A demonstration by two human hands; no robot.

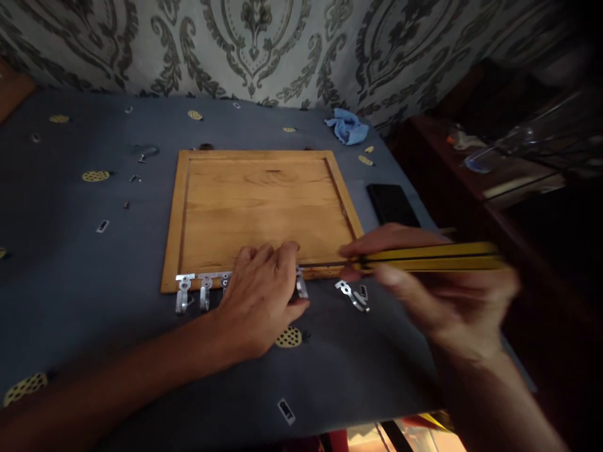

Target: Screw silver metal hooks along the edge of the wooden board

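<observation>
A square wooden board [259, 207] lies on a blue cloth-covered table [70, 295]. Several metal hooks [183, 292] sit along its near edge. My left hand [259, 298] rests fingers-down on that edge, covering part of the hook row, with one hook [301, 285] showing by its thumb. My right hand [438, 295] is closed round a yellow and black screwdriver [424, 257], whose thin shaft points left along the board's near edge toward my left hand. A loose metal hook [352, 295] lies on the cloth just below the shaft.
A black phone [392, 204] lies right of the board. A crumpled blue rag [347, 125] sits at the far right corner. Small screws and a metal hook [144, 152] are scattered on the cloth to the left. A dark wooden shelf [494, 182] stands beyond the table's right edge.
</observation>
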